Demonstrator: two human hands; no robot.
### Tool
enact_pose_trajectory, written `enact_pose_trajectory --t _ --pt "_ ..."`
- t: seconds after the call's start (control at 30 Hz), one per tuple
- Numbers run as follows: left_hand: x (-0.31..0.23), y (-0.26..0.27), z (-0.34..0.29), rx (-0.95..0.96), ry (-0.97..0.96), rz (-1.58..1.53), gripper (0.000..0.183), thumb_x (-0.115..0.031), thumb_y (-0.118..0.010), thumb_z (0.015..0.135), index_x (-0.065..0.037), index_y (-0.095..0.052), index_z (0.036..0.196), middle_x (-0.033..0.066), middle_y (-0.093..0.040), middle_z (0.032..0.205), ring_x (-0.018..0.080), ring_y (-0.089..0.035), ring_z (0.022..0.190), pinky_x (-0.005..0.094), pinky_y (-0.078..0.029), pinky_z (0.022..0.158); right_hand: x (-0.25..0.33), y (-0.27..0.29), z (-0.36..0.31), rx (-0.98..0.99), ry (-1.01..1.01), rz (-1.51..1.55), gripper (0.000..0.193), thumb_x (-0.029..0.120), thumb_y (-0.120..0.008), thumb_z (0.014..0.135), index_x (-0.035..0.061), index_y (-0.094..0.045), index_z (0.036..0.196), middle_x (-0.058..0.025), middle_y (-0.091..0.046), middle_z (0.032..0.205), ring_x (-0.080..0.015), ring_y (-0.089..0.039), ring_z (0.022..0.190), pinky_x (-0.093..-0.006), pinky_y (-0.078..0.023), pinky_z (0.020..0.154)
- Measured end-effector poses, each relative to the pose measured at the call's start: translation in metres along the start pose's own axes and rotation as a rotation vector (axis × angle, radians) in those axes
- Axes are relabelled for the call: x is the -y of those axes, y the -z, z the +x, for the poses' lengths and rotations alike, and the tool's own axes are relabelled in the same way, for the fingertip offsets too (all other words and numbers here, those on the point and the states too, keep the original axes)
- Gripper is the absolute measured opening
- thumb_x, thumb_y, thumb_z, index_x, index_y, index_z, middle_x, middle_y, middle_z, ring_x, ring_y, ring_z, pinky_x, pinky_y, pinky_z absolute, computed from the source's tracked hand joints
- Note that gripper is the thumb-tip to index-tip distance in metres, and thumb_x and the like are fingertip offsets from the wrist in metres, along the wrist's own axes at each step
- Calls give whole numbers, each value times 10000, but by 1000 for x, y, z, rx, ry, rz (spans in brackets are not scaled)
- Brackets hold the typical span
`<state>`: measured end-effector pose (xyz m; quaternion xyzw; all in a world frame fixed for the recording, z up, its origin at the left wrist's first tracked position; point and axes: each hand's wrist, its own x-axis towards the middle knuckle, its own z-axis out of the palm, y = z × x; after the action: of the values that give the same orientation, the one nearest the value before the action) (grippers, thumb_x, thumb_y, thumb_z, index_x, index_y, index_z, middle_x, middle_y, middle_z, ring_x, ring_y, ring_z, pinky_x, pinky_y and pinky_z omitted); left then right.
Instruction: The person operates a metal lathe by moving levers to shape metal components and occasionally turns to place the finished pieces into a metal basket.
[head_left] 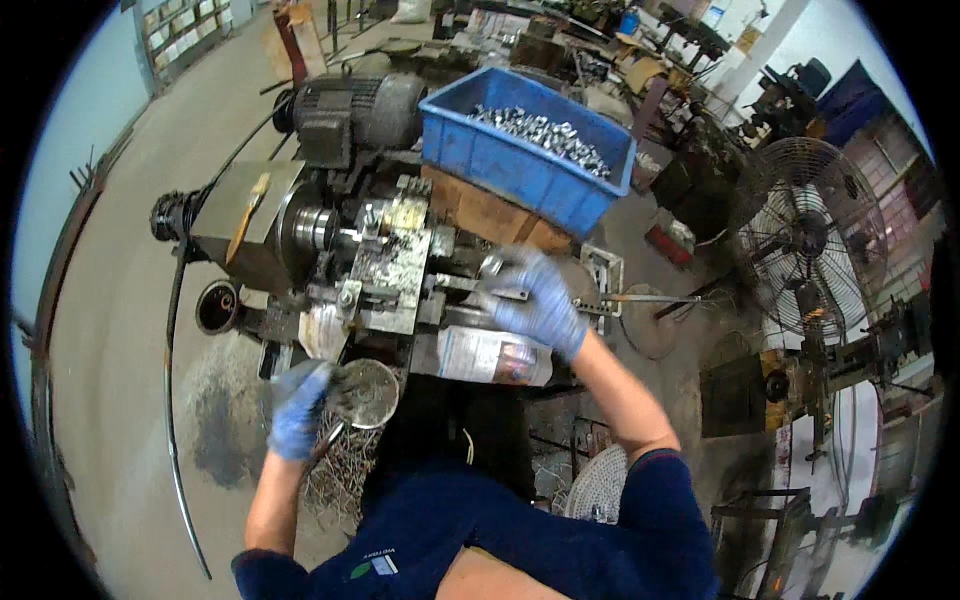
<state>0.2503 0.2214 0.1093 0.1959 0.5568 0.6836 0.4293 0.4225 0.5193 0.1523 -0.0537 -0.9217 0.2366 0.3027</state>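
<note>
I stand at a small grimy lathe [385, 265] with a grey motor [355, 110] behind it. My left hand [298, 410], in a blue glove, grips the round metal handwheel [367, 393] at the machine's front. My right hand [535, 298], also gloved in blue, is closed around a small shiny metal part and reaches over the right end of the machine, slightly blurred. A blue plastic crate [520, 160] holding several shiny metal parts [545, 132] sits on a wooden block just beyond my right hand. The chuck [315, 228] is at the left of the carriage.
A paintbrush [248, 215] lies on the grey headstock cover. Metal swarf [335, 470] is piled on the floor below my left hand. A large caged fan [810, 235] stands at the right. A white plastic-wrapped cover [495, 355] hangs at the machine's front. Cluttered benches fill the background.
</note>
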Motion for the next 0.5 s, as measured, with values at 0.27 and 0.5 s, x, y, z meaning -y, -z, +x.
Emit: enact_pose_trajectory --t 0.27,0.5 --pt "-22 116 -10 -273 -265 726 297 -130 -519 896 34 -583 1135 98 -655 910 155 -597 801 301 -467 770 -61 65 90 -183 -171 -1021 496 521 -585 763 107 -667 1023 -244 -483 1255 -391 -451 1133 -465 -345 987" --pt "-36 271 -33 -599 -299 1244 394 -223 -495 936 36 -516 1233 161 -565 1216 238 -537 1092 337 -415 945 -2 10 -81 60 -371 -353 385 417 -654 746 86 -676 942 -177 -580 1135 -339 -555 1016 -420 -439 884"
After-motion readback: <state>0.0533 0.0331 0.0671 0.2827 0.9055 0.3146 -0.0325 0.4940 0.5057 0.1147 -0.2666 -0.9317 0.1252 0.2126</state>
